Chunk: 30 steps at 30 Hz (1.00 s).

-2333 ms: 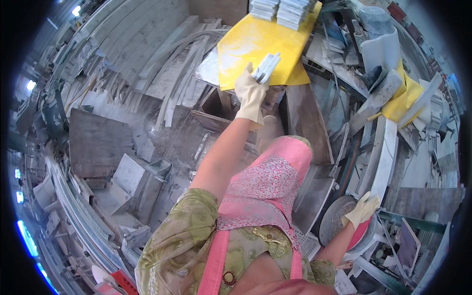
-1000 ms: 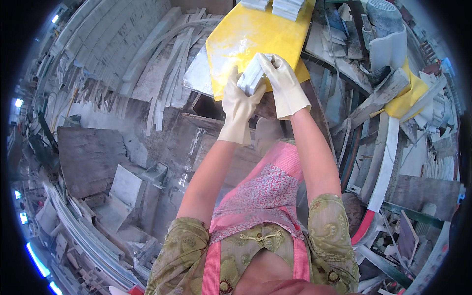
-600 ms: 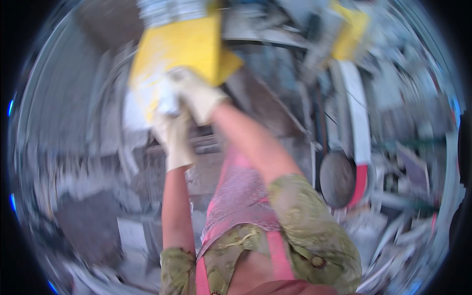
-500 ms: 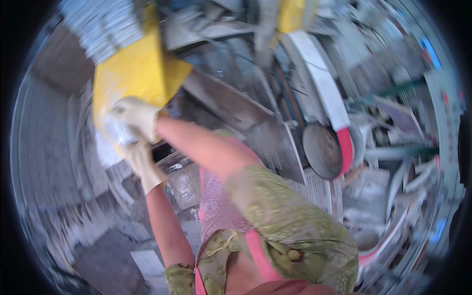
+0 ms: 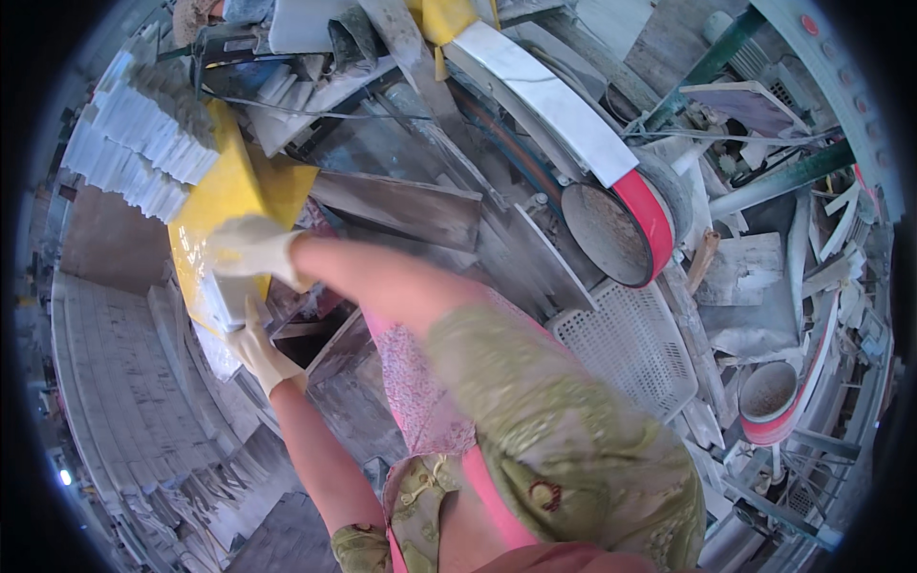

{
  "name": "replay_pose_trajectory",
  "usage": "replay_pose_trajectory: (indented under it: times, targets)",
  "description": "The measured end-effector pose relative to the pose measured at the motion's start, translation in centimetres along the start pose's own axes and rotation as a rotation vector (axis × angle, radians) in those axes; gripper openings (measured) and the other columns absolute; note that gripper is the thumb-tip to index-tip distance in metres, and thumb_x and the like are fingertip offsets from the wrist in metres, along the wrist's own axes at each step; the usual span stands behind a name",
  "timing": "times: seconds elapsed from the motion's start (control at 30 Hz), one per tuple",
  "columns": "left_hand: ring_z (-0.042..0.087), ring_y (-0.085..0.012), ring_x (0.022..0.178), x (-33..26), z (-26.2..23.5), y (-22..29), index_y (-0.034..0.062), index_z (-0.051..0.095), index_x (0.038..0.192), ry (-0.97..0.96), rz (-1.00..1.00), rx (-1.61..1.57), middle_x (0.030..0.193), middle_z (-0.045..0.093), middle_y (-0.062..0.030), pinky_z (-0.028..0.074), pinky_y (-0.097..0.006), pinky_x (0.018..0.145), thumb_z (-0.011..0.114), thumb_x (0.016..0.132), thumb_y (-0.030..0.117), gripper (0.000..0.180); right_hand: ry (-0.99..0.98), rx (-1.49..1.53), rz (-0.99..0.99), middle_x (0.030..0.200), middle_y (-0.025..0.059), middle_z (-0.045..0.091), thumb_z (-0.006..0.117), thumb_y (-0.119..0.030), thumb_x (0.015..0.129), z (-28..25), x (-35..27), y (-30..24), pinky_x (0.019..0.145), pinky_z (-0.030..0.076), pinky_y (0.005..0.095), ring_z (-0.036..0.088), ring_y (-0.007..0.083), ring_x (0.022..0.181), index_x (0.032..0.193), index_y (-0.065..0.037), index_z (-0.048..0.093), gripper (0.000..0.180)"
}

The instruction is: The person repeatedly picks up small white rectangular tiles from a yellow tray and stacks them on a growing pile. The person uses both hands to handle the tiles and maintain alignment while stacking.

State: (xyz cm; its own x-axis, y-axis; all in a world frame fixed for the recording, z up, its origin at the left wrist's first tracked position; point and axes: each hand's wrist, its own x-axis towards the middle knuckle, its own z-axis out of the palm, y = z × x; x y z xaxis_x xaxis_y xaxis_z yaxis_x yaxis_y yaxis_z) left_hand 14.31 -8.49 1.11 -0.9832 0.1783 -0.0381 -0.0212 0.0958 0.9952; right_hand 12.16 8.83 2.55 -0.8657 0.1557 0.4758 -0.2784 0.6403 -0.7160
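Note:
A flat, pale grey tile-like piece [image 5: 232, 300] lies over a yellow sheet-covered surface [image 5: 205, 215] at the left. My left hand [image 5: 256, 351], in a cream glove, grips the near end of that piece, thumb along its edge. Across the far end reaches my right hand [image 5: 250, 246], gloved alike and smeared by motion. Its fingers point left over the yellow sheet, and I cannot tell whether they grip. Just beyond my hands rises a stack of thin, grey-white strips [image 5: 143, 134].
A belt machine with a white and red band [image 5: 549, 100] runs round a dusty wheel [image 5: 611, 237] right of centre. Below it sits a white perforated basket [image 5: 630, 344]. Wooden boards [image 5: 401, 205] lean between. Long stacked grey slats [image 5: 119, 363] fill the left side.
The view has shifted and sharpened, with the machine and stack now further left. Both hands stay at the yellow surface; the pale piece shows more clearly between them.

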Motion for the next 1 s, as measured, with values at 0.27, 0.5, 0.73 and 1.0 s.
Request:
replay_pose_trajectory:
  times: [0.27, 0.5, 0.73, 1.0]
  targets:
    - [0.057, -0.0194, 0.104, -0.9, 0.4, 0.0, 0.0011, 0.058, 0.127, -0.013, 0.038, -0.064, 0.114, 0.063, -0.0079, 0.045, -0.036, 0.092, 0.068, 0.092, 0.029, 0.046, 0.174, -0.677, 0.383, 0.144, 0.0195, 0.050, 0.068, -0.037, 0.086, -30.7, -28.9, 2.4, 0.115, 0.032, 0.0429, 0.041, 0.0354, 0.138, 0.139, -0.007, 0.053, 0.063]
    - [0.056, -0.0183, 0.100, -0.8, 0.8, 0.5, 0.0053, 0.059, 0.128, 0.035, 0.000, 0.000, 0.112, 0.064, -0.0045, 0.044, -0.040, 0.089, 0.070, 0.090, 0.028, 0.046, -0.035, -1.247, 0.597, 0.156, 0.0131, 0.037, 0.071, -0.034, 0.085, -34.4, -39.3, 4.1, 0.119, 0.026, 0.0444, 0.033, 0.0283, 0.145, 0.152, -0.010, 0.034, 0.080]
    - [0.058, -0.0185, 0.092, 0.4, 0.2, -0.6, 0.0038, 0.063, 0.122, 0.081, -0.004, 0.002, 0.108, 0.066, -0.0053, 0.046, -0.035, 0.082, 0.074, 0.087, 0.028, 0.045, 0.103, -1.191, 0.535, 0.144, 0.0206, 0.048, 0.063, -0.023, 0.091, -35.0, -40.3, 5.9, 0.116, 0.032, 0.0435, 0.044, 0.0314, 0.136, 0.143, 0.001, 0.041, 0.061]
    - [0.061, -0.0184, 0.083, 2.8, 1.1, -3.7, -0.0034, 0.066, 0.113, 0.305, 0.119, 0.037, 0.098, 0.070, -0.0095, 0.048, -0.034, 0.075, 0.077, 0.085, 0.031, 0.046, -0.062, -1.400, 0.344, 0.139, 0.0172, 0.055, 0.062, -0.019, 0.089, -35.6, -36.4, 6.5, 0.113, 0.035, 0.0436, 0.049, 0.0283, 0.133, 0.137, 0.002, 0.047, 0.055]
